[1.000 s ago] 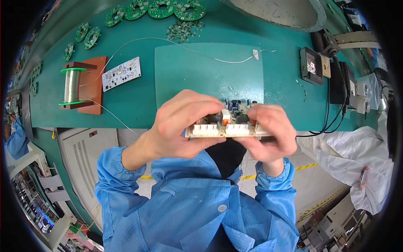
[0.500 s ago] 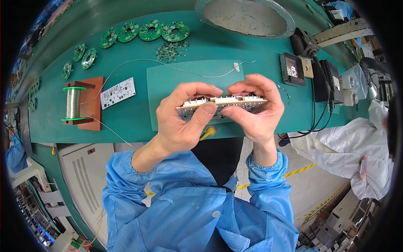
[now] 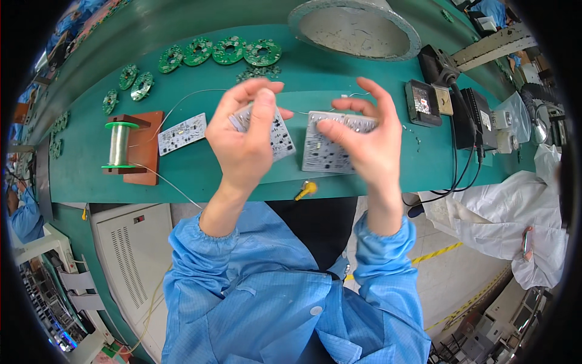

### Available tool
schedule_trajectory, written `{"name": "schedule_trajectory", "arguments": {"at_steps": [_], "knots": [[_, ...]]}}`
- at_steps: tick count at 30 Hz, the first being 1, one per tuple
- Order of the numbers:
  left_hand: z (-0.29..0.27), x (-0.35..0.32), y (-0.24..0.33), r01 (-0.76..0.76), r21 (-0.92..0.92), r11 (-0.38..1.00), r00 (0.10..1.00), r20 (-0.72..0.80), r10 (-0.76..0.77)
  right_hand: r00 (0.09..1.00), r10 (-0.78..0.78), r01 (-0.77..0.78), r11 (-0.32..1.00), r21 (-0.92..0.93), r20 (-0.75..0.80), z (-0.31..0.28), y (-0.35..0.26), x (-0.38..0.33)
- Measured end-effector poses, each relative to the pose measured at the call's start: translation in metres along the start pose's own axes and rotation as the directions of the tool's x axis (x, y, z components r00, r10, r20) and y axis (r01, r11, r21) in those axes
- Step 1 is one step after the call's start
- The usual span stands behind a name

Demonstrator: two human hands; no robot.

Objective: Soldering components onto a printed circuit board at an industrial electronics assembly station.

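My left hand (image 3: 242,136) grips a narrow white circuit board (image 3: 281,142) dotted with small dark parts. Its thumb and fingers close over the upper end, and the board hangs tilted. To the right, my right hand (image 3: 367,136) holds a wider board (image 3: 325,150) of the same kind, thumb on its face and fingers at the far edge. A gap separates the two pieces, both raised over the green bench mat (image 3: 230,182). Left of my left hand lies a matching narrow board (image 3: 182,134). My hands partly cover both held pieces.
A solder wire spool (image 3: 119,145) sits on a red-brown stand (image 3: 145,177), its wire running across the bench. Several round green boards (image 3: 229,50) line the back left, near small loose parts (image 3: 259,72). A grey hood (image 3: 357,33) and a black box (image 3: 476,118) stand farther right.
Half a second ago both hands held one board assembly edge-on, close together. Now there are two separate pieces, one in each hand, with the hands apart and the component faces showing.
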State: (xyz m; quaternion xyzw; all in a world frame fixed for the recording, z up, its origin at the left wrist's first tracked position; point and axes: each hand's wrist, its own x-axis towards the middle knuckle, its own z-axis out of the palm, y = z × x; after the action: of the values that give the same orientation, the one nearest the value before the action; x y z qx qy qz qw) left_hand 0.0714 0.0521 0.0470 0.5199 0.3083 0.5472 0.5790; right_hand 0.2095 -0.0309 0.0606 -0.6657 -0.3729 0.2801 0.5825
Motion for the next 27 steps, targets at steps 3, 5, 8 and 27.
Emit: {"name": "schedule_trajectory", "arguments": {"at_steps": [3, 5, 8, 27], "knots": [[-0.014, 0.008, 0.010, 0.191, -0.112, 0.975, 0.981, 0.056, -0.185, 0.992, -0.129, 0.119, 0.881, -0.458, 0.008, -0.002, -0.001, 0.018], [-0.018, 0.009, 0.014, 0.309, -0.211, 0.928, 0.950, 0.125, -0.288, 0.916, -0.400, 0.294, 0.715, -0.634, -0.026, 0.000, 0.008, 0.013], [-0.012, 0.007, 0.022, 0.347, -0.316, 0.883, 0.938, 0.118, -0.326, 0.944, -0.284, 0.286, 0.958, 0.014, 0.170, -0.001, 0.015, -0.023], [-0.028, -0.029, 0.041, 0.397, -0.395, 0.828, 0.824, 0.551, -0.132, 0.472, -0.881, 0.827, 0.448, -0.338, -0.013, 0.004, 0.042, -0.045]]}}
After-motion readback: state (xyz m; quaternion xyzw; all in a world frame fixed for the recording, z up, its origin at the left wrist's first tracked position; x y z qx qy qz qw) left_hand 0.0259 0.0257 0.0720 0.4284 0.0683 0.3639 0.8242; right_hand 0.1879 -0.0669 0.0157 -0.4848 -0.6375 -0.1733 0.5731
